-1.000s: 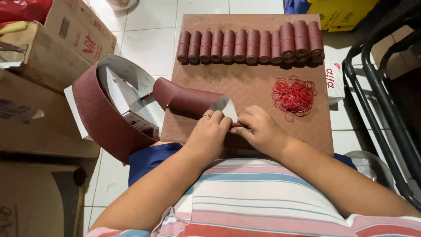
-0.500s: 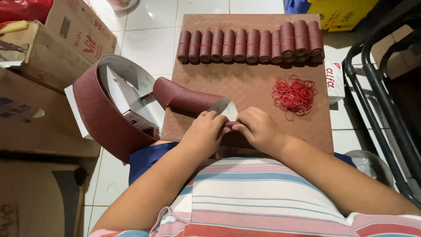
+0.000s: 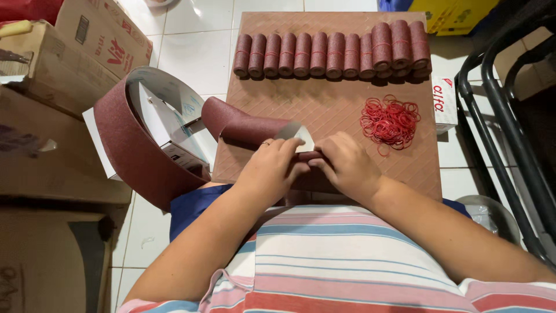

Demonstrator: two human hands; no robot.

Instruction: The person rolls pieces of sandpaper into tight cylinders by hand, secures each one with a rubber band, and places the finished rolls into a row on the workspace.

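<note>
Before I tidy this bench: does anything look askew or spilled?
Mostly orderly. In the row of rolls, the three rightmost sit higher and out of line. The red rubber bands lie in a loose heap on the board.

Rough matt abrasive strip (image 3: 255,128), glossy floor tiles (image 3: 197,52), cardboard boxes (image 3: 98,40)
</note>
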